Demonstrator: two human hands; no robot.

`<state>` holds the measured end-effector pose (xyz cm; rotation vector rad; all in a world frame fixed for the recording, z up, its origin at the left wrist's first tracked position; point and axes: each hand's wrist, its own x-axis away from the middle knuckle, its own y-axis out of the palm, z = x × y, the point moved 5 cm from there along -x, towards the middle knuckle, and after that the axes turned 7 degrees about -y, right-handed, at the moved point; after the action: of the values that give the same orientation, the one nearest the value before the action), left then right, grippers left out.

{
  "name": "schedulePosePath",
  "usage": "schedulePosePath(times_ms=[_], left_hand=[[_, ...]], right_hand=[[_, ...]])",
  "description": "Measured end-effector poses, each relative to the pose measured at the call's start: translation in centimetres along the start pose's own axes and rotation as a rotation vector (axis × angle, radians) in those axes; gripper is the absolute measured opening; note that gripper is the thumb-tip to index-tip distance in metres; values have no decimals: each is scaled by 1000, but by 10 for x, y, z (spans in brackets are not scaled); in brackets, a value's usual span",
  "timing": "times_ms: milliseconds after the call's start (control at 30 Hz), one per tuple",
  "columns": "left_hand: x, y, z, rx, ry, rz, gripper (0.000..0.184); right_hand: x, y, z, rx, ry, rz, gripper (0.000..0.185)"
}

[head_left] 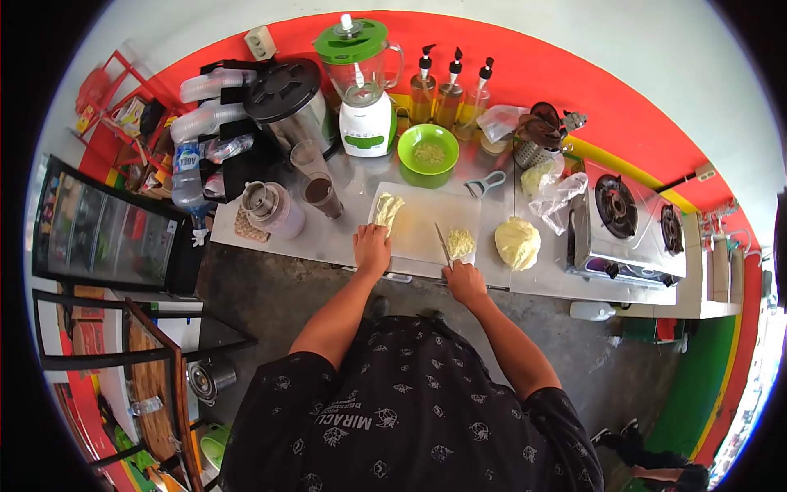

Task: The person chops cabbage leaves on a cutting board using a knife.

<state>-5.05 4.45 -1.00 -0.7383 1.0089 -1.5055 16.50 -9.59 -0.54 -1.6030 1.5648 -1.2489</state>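
Note:
On the white cutting board (pixel 418 215), my left hand (pixel 371 250) rests its closed fingers on the lower end of a pale leafy cabbage piece (pixel 388 210). My right hand (pixel 466 281) is wrapped round the handle of a knife (pixel 443 243), whose blade points up and away over the board. Just right of the blade lies a small pile of shredded cabbage (pixel 461 242). A larger cabbage head (pixel 517 243) sits on the metal counter to the right of the board. Behind the board, a green bowl (pixel 428 156) holds some shredded bits.
A peeler (pixel 485 184) lies behind the board. Cups (pixel 321 195) and a steel-topped container (pixel 273 211) stand left. A blender (pixel 361 90) and pump bottles (pixel 448 94) line the wall. The stove (pixel 627 230) is right; a person's legs (pixel 627 443) show lower right.

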Motion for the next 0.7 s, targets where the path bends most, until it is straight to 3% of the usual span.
schedulePosePath(times_ms=[167,267,433,533,700], left_hand=[[5,-8,15,20,80,41,13],[9,1,25,79,159,-57,14],[19,14,36,197,345,-202,34],[20,-3,50,192,442,-60,33],[7,16,64,134,509,-209,25]], right_hand=[[7,-30,-3,-33,-90,47,38],[6,-36,-3,-24,-111,54,37],[6,-19,2,-54,-117,41,37],[10,-13,0,-79,-107,5,36],[15,-26,-2,-18,-102,-29,35]])
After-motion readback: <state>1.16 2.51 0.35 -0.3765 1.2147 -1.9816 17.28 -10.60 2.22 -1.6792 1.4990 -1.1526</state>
